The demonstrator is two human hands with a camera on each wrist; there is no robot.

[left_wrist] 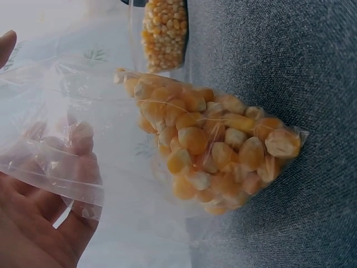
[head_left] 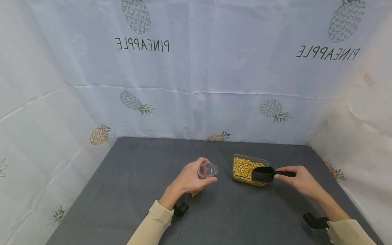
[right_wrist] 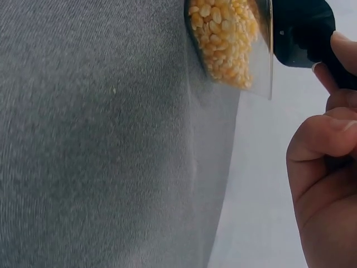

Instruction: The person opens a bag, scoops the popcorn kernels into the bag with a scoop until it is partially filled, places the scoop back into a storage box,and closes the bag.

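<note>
The left hand (left_wrist: 39, 218) holds the open mouth of a clear plastic bag (left_wrist: 100, 139), and the fingers (left_wrist: 78, 139) show through the film. The closed end of the bag is full of yellow corn kernels (left_wrist: 217, 151) and rests on the grey table (left_wrist: 290, 61). At the top edge stands a clear container (left_wrist: 164, 30) with more kernels.

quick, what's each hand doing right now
Left hand: holds open the mouth of a clear plastic bag with corn kernels in it.
Right hand: grips the handle of a black scoop over the corn container.
</note>
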